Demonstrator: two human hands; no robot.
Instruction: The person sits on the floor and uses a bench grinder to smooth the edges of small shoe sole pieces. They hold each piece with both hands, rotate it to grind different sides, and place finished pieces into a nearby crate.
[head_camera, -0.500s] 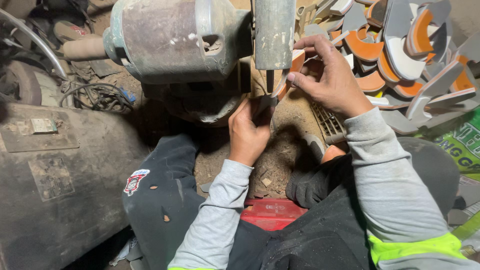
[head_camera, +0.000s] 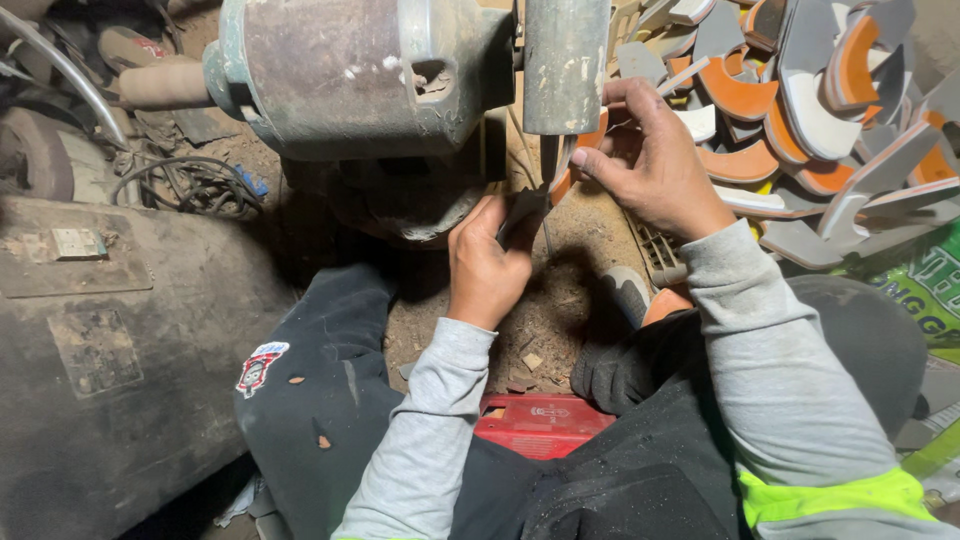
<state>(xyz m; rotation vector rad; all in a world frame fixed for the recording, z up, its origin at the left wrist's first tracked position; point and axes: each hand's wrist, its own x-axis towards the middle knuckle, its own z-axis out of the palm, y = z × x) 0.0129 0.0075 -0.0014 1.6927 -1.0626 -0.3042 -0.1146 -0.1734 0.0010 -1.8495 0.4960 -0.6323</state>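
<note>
two hands work close under an old grey motor (head_camera: 360, 75) in the single head view, and we see them from above. our left hand (head_camera: 487, 262) is raised from below, its fingers curled tight around a dark flat piece (head_camera: 522, 212) that it presses up toward the grey wheel guard (head_camera: 565, 65) at the motor's end. our right hand (head_camera: 655, 165) comes in from the right, fingers bent together and pinching the upper, orange-edged end of that same piece (head_camera: 562, 180) just beneath the guard. so the piece sits between both hands, touching or just beside the underside of the guard; we cannot tell whether it meets the wheel itself. a heap of curved orange and grey cut pieces (head_camera: 800, 100) lies to the right, near the right hand. a red box (head_camera: 540, 425) rests on the dusty floor between our knees, and a dark metal casing (head_camera: 110, 340) fills the left side.
</note>
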